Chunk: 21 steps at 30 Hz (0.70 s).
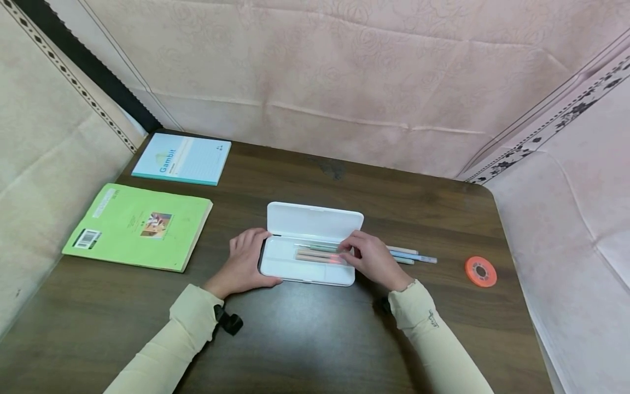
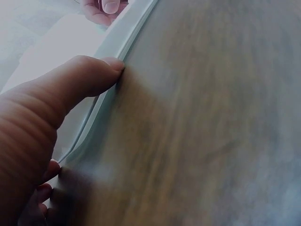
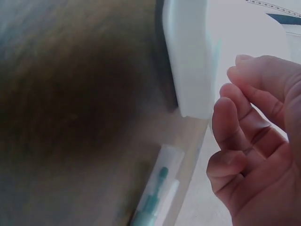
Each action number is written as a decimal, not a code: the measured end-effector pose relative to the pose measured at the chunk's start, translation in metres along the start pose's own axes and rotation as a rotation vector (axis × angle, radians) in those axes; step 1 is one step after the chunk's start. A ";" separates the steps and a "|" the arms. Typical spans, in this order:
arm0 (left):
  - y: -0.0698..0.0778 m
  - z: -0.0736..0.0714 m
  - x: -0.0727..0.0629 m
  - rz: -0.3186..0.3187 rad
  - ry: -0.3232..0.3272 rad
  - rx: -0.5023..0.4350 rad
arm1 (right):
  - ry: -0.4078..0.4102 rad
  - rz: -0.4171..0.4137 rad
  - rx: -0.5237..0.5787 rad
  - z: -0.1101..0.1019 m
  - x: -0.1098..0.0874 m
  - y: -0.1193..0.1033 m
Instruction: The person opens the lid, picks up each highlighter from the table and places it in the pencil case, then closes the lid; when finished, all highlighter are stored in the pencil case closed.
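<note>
A white pencil case [image 1: 307,272] lies on the table with its lid [image 1: 315,220] raised at the back. My left hand [image 1: 246,257] grips its left end; in the left wrist view the thumb presses the case's front edge [image 2: 110,54]. Several slim pens [image 1: 320,256] lie inside, toward the right. Over the right end of the case is my right hand [image 1: 369,257], fingers bent and thumb close to the index fingertip. Glare in the right wrist view hides whether a pen is between them. More pens [image 1: 418,257] lie on the table beyond that hand.
An orange, round, ring-like object [image 1: 480,271] sits at the right of the table. A green book [image 1: 140,227] and a light blue notebook [image 1: 182,158] lie at the left. Pale cloth walls [image 1: 315,82] stand around the table.
</note>
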<state>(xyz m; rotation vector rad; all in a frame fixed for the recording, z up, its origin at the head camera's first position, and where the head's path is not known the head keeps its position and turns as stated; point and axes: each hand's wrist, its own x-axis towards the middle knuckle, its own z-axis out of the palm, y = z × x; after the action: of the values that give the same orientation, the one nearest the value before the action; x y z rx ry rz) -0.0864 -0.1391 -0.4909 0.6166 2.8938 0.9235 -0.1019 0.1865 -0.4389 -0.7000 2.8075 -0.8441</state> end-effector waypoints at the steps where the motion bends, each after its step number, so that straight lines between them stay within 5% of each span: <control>1: 0.000 0.000 0.000 0.000 -0.001 -0.001 | 0.000 0.006 0.008 -0.002 -0.001 0.000; 8: 0.000 0.002 0.000 0.008 0.005 0.001 | 0.063 0.063 0.019 -0.030 -0.014 0.015; 21: 0.001 0.001 0.001 0.008 0.014 0.011 | 0.155 0.189 -0.112 -0.072 -0.058 0.092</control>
<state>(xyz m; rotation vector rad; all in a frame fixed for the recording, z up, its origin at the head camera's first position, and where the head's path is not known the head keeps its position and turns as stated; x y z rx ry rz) -0.0866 -0.1377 -0.4913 0.6252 2.9121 0.9175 -0.1047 0.3170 -0.4303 -0.3883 3.0182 -0.7425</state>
